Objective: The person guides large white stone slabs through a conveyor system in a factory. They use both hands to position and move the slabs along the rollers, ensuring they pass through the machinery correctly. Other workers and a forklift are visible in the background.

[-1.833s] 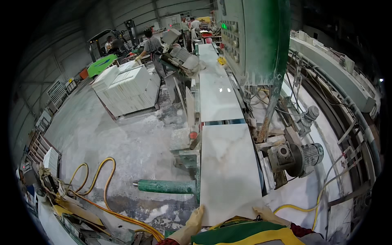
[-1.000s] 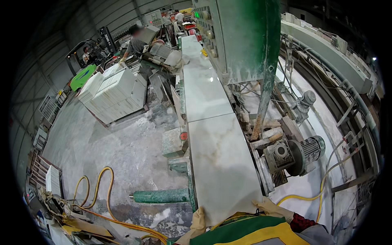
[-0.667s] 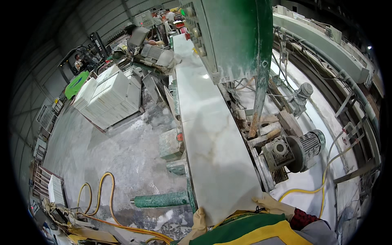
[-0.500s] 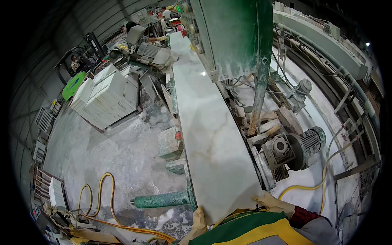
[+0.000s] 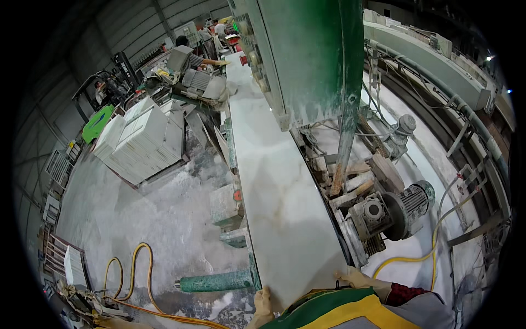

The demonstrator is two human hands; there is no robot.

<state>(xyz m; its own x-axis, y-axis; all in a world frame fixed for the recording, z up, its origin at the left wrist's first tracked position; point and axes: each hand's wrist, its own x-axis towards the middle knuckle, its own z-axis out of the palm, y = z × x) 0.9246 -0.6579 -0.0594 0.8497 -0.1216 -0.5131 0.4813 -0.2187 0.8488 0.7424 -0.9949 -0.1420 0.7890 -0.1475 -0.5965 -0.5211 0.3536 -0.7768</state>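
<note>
A long pale stone slab point(image 5: 290, 219) with faint brownish veining lies flat along a narrow conveyor bed and runs away from me. My left hand point(image 5: 262, 308), in a cream glove, grips its near left corner with the thumb along the edge. At the near right edge, my right hand point(image 5: 362, 279), gloved alike, holds the slab with its thumb on top. The fingers under the stone are hidden. My green and yellow apron point(image 5: 334, 308) is close against the slab's near end.
A tall green control cabinet point(image 5: 312, 60) overhangs the right side. Below it sits a motor point(image 5: 408, 205). Green roller point(image 5: 216, 281) and yellow hose point(image 5: 134, 268) are at left, beyond them stacked slabs point(image 5: 145, 142) and a forklift point(image 5: 104, 96). People point(image 5: 219, 30) are at the far end.
The view has tilted, so the cabinet and motor appear lower. Against the machine, the slab's veining seems slightly farther away from me. Both hands keep their hold.
</note>
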